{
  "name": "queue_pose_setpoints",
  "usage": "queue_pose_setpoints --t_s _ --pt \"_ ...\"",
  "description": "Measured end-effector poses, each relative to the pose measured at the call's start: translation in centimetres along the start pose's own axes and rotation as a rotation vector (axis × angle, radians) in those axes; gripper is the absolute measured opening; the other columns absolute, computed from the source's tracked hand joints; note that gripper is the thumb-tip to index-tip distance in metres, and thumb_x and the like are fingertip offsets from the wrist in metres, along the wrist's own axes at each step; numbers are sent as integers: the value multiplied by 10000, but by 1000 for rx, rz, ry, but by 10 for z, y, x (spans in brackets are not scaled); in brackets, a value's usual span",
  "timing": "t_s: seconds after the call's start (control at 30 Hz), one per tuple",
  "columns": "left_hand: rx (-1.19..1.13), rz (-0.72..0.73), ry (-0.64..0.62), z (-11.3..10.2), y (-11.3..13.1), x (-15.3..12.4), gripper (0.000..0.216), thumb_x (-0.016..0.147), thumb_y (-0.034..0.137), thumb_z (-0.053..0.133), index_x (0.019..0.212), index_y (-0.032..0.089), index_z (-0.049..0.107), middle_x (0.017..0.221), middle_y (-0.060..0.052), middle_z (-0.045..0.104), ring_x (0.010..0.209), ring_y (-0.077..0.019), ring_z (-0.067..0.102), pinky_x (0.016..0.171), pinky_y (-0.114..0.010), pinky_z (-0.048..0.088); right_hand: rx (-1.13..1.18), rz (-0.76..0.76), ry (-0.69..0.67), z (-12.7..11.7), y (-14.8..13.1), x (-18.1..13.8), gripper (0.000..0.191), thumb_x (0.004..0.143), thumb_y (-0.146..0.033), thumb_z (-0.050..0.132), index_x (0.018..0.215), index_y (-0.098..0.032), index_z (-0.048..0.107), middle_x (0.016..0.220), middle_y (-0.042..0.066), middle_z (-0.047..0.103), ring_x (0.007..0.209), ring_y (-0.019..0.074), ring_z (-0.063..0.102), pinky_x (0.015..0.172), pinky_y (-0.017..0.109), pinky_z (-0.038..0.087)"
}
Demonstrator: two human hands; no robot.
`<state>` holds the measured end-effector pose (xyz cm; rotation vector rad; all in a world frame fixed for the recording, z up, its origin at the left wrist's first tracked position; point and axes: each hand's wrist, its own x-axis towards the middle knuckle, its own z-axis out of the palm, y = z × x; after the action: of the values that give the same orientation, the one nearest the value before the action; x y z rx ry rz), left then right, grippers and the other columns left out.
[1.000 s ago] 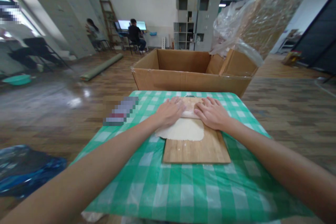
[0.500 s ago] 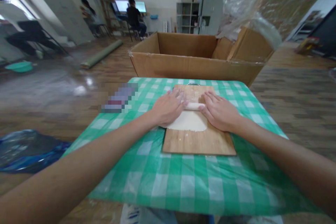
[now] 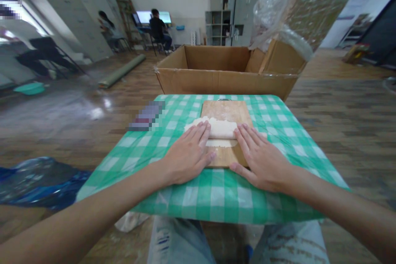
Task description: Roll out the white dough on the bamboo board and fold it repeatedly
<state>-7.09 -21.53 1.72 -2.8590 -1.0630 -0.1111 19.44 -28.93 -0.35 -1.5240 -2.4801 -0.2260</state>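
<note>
A pale rolling pin [image 3: 222,134] lies crosswise on a sheet of white dough [image 3: 221,143], which rests on a wooden cutting board [image 3: 227,108]. The dough shows behind and in front of the pin; whether it wraps around the pin I cannot tell. My left hand [image 3: 192,148] lies over the pin's left part, fingers stretched forward, thumb pointing inward. Over the right part rests my right hand [image 3: 258,154], also flat with straight fingers and its thumb held apart. Both palms are nearer to me than the pin, and the hands hide its ends in part.
The board lies on a table with a green checked cloth [image 3: 198,202]. A blurred-out flat item [image 3: 147,116] is at the table's left edge. Behind stands a large cardboard box [image 3: 225,81]. A blue plastic bag [image 3: 46,183] lies on the floor, left. People sit farther back.
Both hands have come back toward me with the rolling pin. More dough now shows behind the pin and less in front. The camera view has tilted slightly, showing my knees.
</note>
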Motion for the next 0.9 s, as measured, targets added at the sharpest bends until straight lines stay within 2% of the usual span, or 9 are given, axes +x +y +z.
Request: queue_pose_setpoints --t_s 0.1,0.4,0.5,0.6,0.77,0.9 --pt "-22 -21 14 3 -4 8 801 1072 588 252 1650 33 250 1726 -218 265 1633 -310 186 1313 -465 198 7 11 3 3 6 10 960 1028 -727 323 1660 -9 241 1706 267 258 1593 420 238 1282 602 259" --pt "-85 -107 -19 10 -34 67 758 1082 583 193 1584 58 411 1664 -208 411 1538 -336 409 1251 -458 312 44 91 -33 12 45 75 861 1059 -676 233 1561 -7 439 1638 272 418 1563 402 329 1267 571 277" --pt "-105 -127 -38 13 -45 83 740 1085 578 163 1588 100 418 1696 -186 362 1539 -345 405 1230 -464 336 62 109 -70 16 57 93 870 1070 -665 166 1552 2 445 1636 264 426 1572 391 312 1265 543 285" --pt "-127 -150 -27 21 -57 98 745 1089 576 119 1619 116 367 1721 -160 320 1544 -327 399 1237 -452 320 79 120 -101 23 71 109 841 1082 -636 95 1560 -47 460 1652 210 431 1580 363 302 1256 524 307" --pt "-124 -131 -27 33 -76 121 712 1098 550 100 1574 151 448 1684 -134 402 1536 -324 408 1255 -461 276 33 40 -95 35 90 129 714 1109 -510 80 1522 -160 544 1580 113 555 1553 325 361 1281 526 245" --pt "-153 -191 -5 35 -80 129 731 1089 597 76 1516 197 514 1659 -117 444 1489 -327 465 1204 -484 360 -28 22 -76 33 90 136 701 1114 -459 94 1455 -118 602 1531 158 593 1524 336 399 1278 538 237"
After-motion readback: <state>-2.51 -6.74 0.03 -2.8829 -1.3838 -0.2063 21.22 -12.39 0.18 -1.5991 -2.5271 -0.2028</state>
